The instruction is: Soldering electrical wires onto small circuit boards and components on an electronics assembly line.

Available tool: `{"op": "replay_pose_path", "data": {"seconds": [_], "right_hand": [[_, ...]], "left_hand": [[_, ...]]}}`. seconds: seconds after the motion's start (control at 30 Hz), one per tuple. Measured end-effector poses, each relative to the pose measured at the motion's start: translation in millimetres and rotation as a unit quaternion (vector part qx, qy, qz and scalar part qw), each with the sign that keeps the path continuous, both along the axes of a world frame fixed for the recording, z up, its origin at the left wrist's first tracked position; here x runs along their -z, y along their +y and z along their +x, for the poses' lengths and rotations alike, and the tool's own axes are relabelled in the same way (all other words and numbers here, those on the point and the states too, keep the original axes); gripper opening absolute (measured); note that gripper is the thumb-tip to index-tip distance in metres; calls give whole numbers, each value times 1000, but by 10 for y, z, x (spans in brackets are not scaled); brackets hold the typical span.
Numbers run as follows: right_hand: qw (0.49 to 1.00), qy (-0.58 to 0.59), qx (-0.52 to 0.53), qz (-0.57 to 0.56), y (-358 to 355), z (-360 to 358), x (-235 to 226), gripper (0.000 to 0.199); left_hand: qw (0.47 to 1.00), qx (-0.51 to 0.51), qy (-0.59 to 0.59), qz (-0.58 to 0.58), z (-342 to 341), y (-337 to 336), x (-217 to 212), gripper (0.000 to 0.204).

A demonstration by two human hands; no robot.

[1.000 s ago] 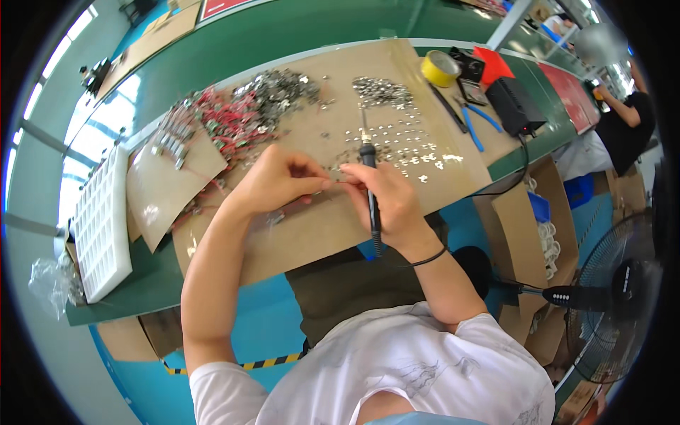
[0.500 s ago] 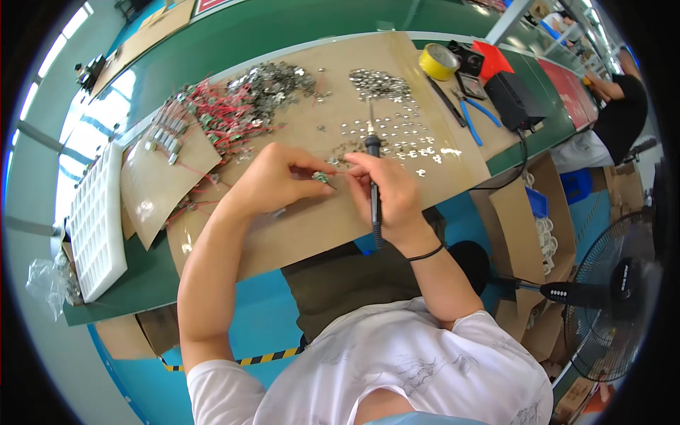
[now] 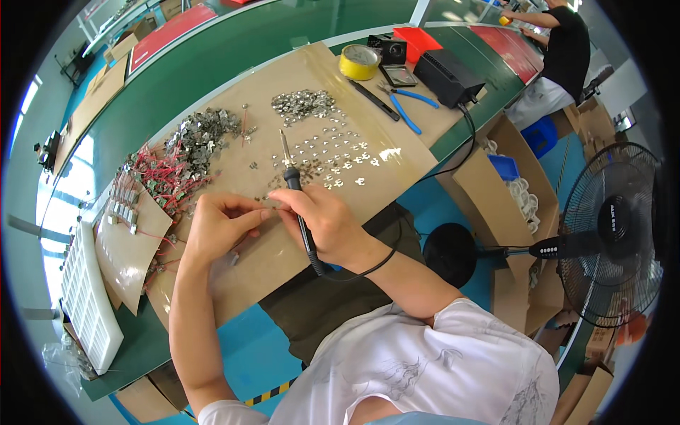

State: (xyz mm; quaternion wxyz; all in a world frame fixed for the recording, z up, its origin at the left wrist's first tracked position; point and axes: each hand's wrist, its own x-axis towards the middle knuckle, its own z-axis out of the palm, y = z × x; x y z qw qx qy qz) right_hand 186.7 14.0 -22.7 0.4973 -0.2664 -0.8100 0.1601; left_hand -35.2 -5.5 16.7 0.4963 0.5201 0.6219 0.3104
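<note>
In my right hand [image 3: 327, 221] lies a soldering iron [image 3: 292, 178] with a black handle, its bare metal tip slanting up and away over the board. The thumb and fingers of my left hand [image 3: 225, 225] are pinched together, almost touching my right fingertips. What sits between them is too small and covered to make out. Just beyond my fingers, tiny brown parts [image 3: 303, 173] are scattered on the brown sheet [image 3: 234, 294]. Rows of small shiny metal pieces [image 3: 345, 150] lie farther right, below a heap of round metal pieces [image 3: 303, 105].
On the left lie a pile of metal parts with red wires [image 3: 159, 173], a card holding small cylindrical parts [image 3: 131, 244] and a white gridded tray [image 3: 88, 297]. Yellow tape [image 3: 359, 62], blue-handled pliers [image 3: 406, 113] and a black box [image 3: 448, 76] sit back right. A fan [image 3: 609, 227] stands right.
The view has swung, shifting the bench leftward in the picture. My hands stay close together; the small green part seen earlier at my left fingertips no longer shows. The iron remains in my right hand.
</note>
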Motion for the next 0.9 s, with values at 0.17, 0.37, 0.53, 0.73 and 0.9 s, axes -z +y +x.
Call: {"op": "replay_pose_path", "data": {"seconds": [0.17, 0.37, 0.53, 0.73, 0.9], "right_hand": [[1000, -19, 14, 16, 5, 14, 29, 48], [1000, 1, -3, -14, 44, 23, 9, 49], [1000, 3, -10, -24, 27, 1, 52, 44], [1000, -3, -4, -20, -20, -12, 39, 41], [999, -24, 4, -21, -40, -10, 55, 43]], "left_hand": [[1000, 6, -15, 16, -6, 4, 51, 20], [983, 78, 11, 167, -38, -12, 131, 26], [997, 9, 23, 75, 9, -21, 110, 27], [999, 4, 13, 44, 32, -17, 11, 20], [999, -22, -5, 36, 41, -11, 55, 16]]}}
